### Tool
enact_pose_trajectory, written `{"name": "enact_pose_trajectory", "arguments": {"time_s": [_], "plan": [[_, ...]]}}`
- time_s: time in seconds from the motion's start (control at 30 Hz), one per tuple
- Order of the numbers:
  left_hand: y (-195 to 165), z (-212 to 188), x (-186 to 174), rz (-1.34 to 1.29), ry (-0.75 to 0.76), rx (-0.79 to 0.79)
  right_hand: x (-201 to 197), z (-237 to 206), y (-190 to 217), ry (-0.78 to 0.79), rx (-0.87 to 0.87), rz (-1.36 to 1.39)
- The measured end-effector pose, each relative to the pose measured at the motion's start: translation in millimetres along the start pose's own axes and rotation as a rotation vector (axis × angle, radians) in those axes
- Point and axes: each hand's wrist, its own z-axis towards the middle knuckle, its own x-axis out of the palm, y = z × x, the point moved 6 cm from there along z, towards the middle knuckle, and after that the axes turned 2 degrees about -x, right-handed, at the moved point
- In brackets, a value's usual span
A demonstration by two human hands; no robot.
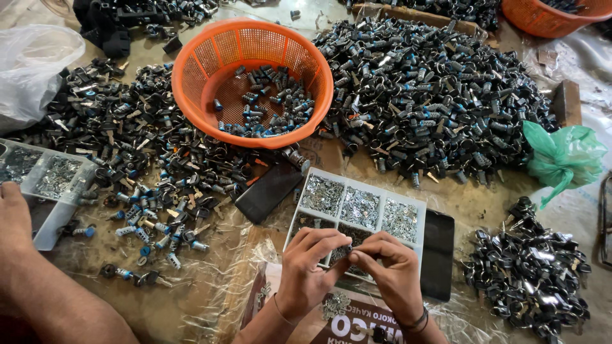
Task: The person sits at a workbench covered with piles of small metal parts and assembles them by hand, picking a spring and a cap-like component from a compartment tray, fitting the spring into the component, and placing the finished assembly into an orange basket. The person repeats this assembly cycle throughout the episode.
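Observation:
My left hand (305, 271) and my right hand (394, 272) meet fingertip to fingertip at the bottom middle. Together they pinch a small dark metal part (349, 252), which is mostly hidden by the fingers. They hover over the near edge of a white compartment tray (422, 205) filled with tiny silvery pieces. A few loose silvery pieces (335, 306) lie on a printed card just below my wrists.
An orange mesh basket (191, 60) holding several blue-tipped lock cylinders stands beyond the tray. Large heaps of cylinders (440, 95) and keyed parts (140, 153) flank it. Black pieces (529, 277) are piled at right, near a green bag (564, 156). Another person's arm (38, 286) rests by a second tray (54, 181).

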Motion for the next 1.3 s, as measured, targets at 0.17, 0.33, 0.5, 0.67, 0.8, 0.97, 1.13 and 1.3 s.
{"name": "enact_pose_trajectory", "arguments": {"time_s": [0.17, 0.33, 0.5, 0.67, 0.8, 0.97, 1.13, 1.3], "plan": [[-1, -1, -2, -0.009, 0.002, -0.005, -3, -4, -9, 0.030, 0.053, 0.050], [0, -2, -2, -0.022, 0.002, -0.029, -4, -6, -8, 0.045, 0.075, 0.005], [0, -2, -2, -0.009, -0.005, -0.022, 1, -5, 2, 0.005, 0.038, -0.025], [0, -2, -4, 0.007, -0.018, -0.004, 7, -7, 24, -0.072, -0.123, -0.289], [-1, -2, -4, 0.004, -0.016, 0.005, 10, -10, 40, -0.080, -0.194, -0.337], [-3, -2, -4, 0.019, -0.028, 0.025, 11, -9, 48, -0.084, -0.211, -0.410], [-6, -2, -5, 0.013, -0.023, 0.041, 12, -10, 51, -0.102, -0.245, -0.440], [-3, -2, -9, 0.017, -0.042, 0.006, 11, -11, 50, -0.124, -0.271, -0.434]]}}
